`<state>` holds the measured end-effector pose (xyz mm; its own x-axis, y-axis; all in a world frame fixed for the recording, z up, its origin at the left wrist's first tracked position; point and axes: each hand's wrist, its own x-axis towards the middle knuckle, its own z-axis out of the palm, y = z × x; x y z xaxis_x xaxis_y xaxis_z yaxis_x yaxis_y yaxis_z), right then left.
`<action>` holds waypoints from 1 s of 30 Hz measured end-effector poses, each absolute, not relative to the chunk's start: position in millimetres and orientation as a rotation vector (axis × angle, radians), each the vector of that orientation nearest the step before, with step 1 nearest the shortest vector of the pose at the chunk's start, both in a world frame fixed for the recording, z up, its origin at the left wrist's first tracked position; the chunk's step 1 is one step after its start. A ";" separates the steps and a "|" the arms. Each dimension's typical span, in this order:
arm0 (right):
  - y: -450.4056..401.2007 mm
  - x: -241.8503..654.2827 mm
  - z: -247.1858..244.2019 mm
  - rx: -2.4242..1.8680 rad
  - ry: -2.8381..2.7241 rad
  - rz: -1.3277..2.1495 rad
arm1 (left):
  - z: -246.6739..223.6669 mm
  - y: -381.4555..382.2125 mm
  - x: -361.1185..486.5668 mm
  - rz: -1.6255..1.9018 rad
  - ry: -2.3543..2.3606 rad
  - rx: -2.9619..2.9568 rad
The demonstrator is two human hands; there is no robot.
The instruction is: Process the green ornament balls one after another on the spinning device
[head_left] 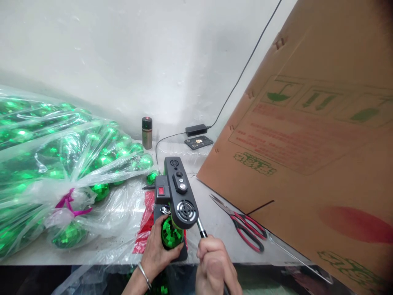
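Observation:
My left hand is wrapped around a shiny green faceted ball, holding it under the front end of a black machine. The machine has a red switch on its left side and round grilles on top. My right hand is closed round the dark grip of a lever, whose metal rod runs up to the machine's right side. Part of the ball is hidden by the machine head and my fingers.
Left, a clear plastic bag full of green balls is tied with purple string. Right stand a large cardboard box and red-handled scissors. Behind are a cylindrical container, a power adapter and a phone.

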<state>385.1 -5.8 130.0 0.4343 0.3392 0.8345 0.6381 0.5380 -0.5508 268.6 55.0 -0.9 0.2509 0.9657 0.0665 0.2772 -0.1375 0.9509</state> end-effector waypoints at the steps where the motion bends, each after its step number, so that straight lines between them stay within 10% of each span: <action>1: -6.3 386.0 129.2 -1.033 -1.169 -0.228 | -1.3 55.1 268.3 0.947 1.179 1.608; 30: 0.3 375.9 107.5 -1.021 -1.084 -0.265 | -21.1 57.2 274.3 0.973 1.248 1.691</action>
